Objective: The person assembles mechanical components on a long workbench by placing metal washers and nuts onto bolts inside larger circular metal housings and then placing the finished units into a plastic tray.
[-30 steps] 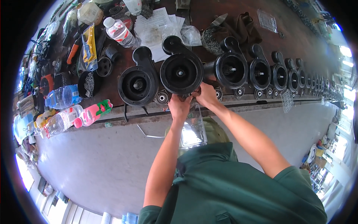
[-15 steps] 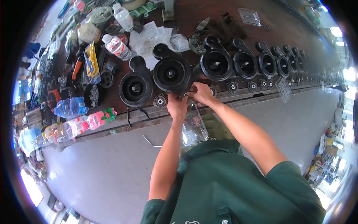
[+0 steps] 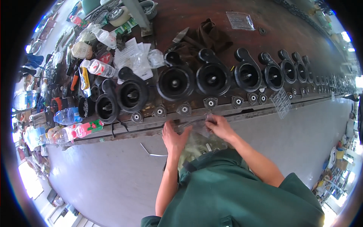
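Note:
At the bench edge in front of me, a clear plastic tray [image 3: 197, 124] spans the gap between my hands, blurred and hard to outline. My right hand [image 3: 222, 128] pinches its right side. My left hand [image 3: 174, 139] is at its left end, thumb spread away from the fingers, holding nothing that I can see. Just beyond, small flanged metal parts with round centres lie in a row, among them one flange part [image 3: 184, 109] and another flange part [image 3: 210, 103]. Behind these stands a line of black round housings [image 3: 176, 82], open side toward me, each with a shaft inside.
Bottles, including a pink-labelled bottle [image 3: 87, 128], crowd the left end with tools and bags. Papers [image 3: 133, 56] and a dark brown cloth [image 3: 210, 36] lie behind the housings. Another clear tray [image 3: 281, 103] overhangs the edge at right. A metal post [image 3: 137, 17] rises at the back.
My hands have come back from the flange parts toward me and moved apart. The clear tray, earlier low near my lap, is now up between them. The view has shifted rightward along the bench.

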`<state>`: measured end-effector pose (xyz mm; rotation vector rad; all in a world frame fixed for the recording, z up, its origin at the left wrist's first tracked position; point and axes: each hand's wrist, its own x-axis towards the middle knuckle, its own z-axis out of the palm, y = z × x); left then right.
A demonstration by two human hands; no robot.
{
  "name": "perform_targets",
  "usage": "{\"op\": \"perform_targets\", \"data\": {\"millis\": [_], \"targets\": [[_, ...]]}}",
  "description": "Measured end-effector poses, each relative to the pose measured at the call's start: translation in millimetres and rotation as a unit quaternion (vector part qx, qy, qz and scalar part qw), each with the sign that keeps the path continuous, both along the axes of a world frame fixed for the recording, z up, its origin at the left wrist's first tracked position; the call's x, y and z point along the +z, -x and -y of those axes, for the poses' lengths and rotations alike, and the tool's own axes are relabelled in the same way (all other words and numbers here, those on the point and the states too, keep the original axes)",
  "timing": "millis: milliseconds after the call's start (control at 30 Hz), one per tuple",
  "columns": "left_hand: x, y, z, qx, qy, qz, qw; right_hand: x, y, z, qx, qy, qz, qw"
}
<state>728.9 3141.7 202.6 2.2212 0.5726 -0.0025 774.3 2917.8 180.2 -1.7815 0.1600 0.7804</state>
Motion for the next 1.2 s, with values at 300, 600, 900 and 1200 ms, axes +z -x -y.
{"op": "perform_targets", "data": {"millis": [300,600,900,1200], "targets": [[-65.7,-62.0,116.0,0.098,0.228,-0.06,0.967,-23.7,-71.1,75.4,-0.003,0.137,0.139,0.981],[-82.4,-89.1,113.7,0.09,0.151,-0.055,0.983,-52.1,-102.5,46.8,0.026,0.237,0.142,0.961],[-70.1,-95.9,104.5,0.029,0.096,-0.115,0.988,-37.3,-108.5,44.8,0.059,0.233,0.114,0.964],[-69.3,-101.7,99.1,0.015,0.084,-0.154,0.984,-45.5,-109.5,40.0,0.077,0.263,0.12,0.954]]}}
